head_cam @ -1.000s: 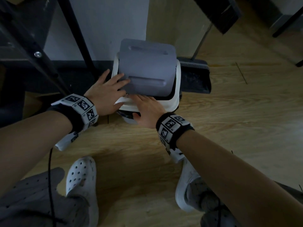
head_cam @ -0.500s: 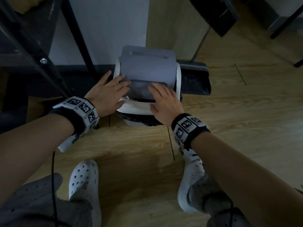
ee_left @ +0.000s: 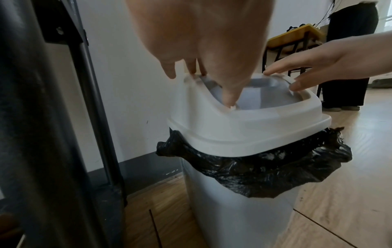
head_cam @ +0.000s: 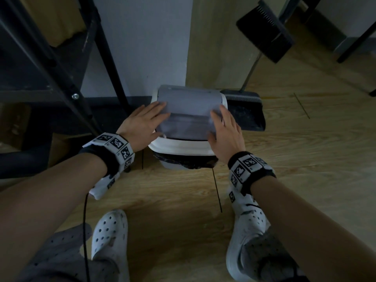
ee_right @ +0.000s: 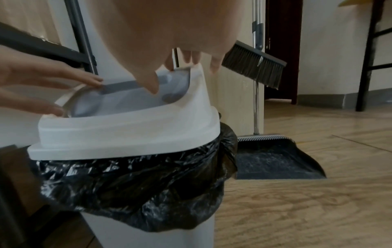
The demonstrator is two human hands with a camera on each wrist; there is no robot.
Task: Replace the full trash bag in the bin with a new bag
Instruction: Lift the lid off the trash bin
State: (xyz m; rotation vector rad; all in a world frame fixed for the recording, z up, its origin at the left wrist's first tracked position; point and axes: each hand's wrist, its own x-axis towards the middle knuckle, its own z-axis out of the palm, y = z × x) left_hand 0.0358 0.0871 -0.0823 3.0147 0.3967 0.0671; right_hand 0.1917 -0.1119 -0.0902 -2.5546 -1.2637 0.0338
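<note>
Bin (head_cam: 179,165) on the floor by the wall, lid (head_cam: 183,148) on, black bag (ee_left: 265,169) hanging out below the lid. Left hand (head_cam: 142,124) and right hand (head_cam: 224,133) flat on opposite lid edges, fingers straight, gripping nothing. Dustpan (head_cam: 247,113) just beside.

Each bare arm has a black band (head_cam: 105,157) at the wrist with white blocks on top, and every block has a black-and-white square pattern on it. A white box (head_cam: 103,185) with the same kind of squares hangs under the left wrist, and a thin black cable (head_cam: 85,224) runs down from it. The person wears white shoes with round holes (head_cam: 109,235), and grey trousers with small dark dots (head_cam: 59,253).
</note>
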